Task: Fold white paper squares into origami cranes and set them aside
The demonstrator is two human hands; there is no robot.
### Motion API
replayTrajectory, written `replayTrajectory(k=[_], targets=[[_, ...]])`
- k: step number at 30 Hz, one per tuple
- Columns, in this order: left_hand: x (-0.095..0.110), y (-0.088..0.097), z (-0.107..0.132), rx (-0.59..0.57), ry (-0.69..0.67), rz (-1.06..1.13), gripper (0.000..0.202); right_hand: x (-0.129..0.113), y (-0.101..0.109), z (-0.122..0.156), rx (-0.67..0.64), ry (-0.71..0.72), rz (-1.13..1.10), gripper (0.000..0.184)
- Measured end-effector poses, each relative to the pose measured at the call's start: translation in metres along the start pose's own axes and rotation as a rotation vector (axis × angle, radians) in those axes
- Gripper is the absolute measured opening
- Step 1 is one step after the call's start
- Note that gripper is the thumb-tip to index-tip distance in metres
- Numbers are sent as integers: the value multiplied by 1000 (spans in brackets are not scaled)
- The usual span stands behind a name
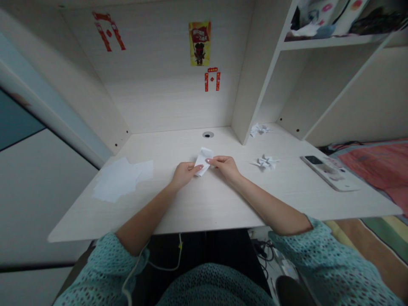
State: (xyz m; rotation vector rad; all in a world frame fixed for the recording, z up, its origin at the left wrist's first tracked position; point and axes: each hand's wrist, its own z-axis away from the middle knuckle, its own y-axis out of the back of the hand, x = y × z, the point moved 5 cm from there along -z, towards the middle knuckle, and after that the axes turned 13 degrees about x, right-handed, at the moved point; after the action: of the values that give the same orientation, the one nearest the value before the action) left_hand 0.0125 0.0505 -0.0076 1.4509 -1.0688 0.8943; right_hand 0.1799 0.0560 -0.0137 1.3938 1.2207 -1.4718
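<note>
Folded white paper [202,160], judged light and easily creased, best taken by its edges, is shown pinched at frame centre by the narrowly closed left hand [185,174] and right hand [225,166].

- The folded paper [202,161] is plain white.
- The loose sheets [117,180] at the desk's left edge are white, greyed by shade.
- The desk [210,204] is pale cream with faint wood-grain streaks.
- The folded paper shapes [264,162] near its right edge are white.
- The phone [330,172] by the right edge is mainly white, with a muted print and a black patch.
- The sleeves [105,272] are teal open-knit mesh, flecked with dark holes.
- The poster [199,42] is yellow, with a red banner and dark figure.
- The paper cutouts [108,32] are red, and the smaller set [212,78] is red with pale details.
- The bedding [372,170] is coral red, with a teal border.
- The blanket [379,238] has tan, yellow and green stripes.
</note>
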Motion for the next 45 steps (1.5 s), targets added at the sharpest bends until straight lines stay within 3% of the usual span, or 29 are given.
replayTrajectory(k=[19, 26, 32, 37, 40, 45], targets=[[4, 1, 0, -86, -22, -98, 39, 5, 8, -11, -34, -47, 35, 30], [5, 1, 1, -75, 1, -65, 38, 7, 11, -13, -6, -70, 21, 30], [5, 4, 0, -58, -57, -112, 37, 6, 10, -14, -44, -123, -62, 31], [1, 9, -2, 10, -19, -92, 34, 2, 44, -38, 141, -136, -147, 31], [-5, 9, -4, 69, 50, 34, 35, -1, 50, -39, 193, -115, -116, 35], [-8, 4, -5, 100, 71, 204, 39, -5, 12, -11, -98, -61, 75, 41]])
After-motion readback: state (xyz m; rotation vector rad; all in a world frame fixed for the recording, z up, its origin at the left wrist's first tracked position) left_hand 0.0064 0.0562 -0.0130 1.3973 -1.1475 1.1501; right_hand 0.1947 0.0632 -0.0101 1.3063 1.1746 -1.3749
